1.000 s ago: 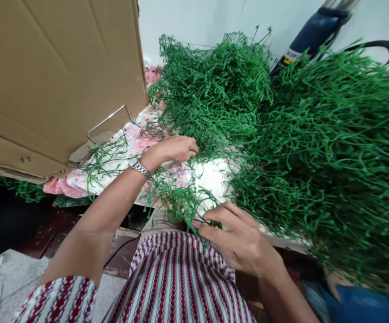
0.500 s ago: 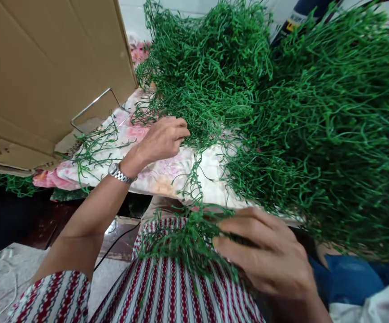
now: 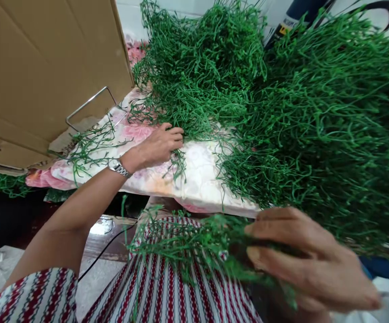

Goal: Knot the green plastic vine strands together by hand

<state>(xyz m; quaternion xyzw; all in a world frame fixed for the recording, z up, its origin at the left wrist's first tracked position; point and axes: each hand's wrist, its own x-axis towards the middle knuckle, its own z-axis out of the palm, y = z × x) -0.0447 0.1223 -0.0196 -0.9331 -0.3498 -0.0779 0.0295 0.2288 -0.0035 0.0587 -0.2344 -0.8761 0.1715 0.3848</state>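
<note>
My left hand [image 3: 162, 144], a watch on its wrist, is at the near edge of a heap of thin green plant-like stems [image 3: 208, 85]. Its fingers are curled together, and a small tuft of stems [image 3: 180, 165] hangs just below them. Closer to me, my right hand [image 3: 310, 258] is blurred, its fingers closed round a loose bunch of the same green stems [image 3: 194, 244]. This bunch spreads leftward over my striped clothing, off the table. Whether the stems are real or plastic cannot be made out.
A second, larger mass of green stems [image 3: 335, 130] covers the table's right side. Left stands a cardboard box [image 3: 53, 58], with a bent metal wire handle [image 3: 87, 102] and scattered stems [image 3: 90, 146] before it. Under everything lies a floral cloth [image 3: 201, 166]. A dark bottle [image 3: 290, 22] leans behind.
My right hand has moved right and toward me with its bunch, drawing it away from the table. The trailing strands between the hands have come apart. My left hand has shifted slightly.
</note>
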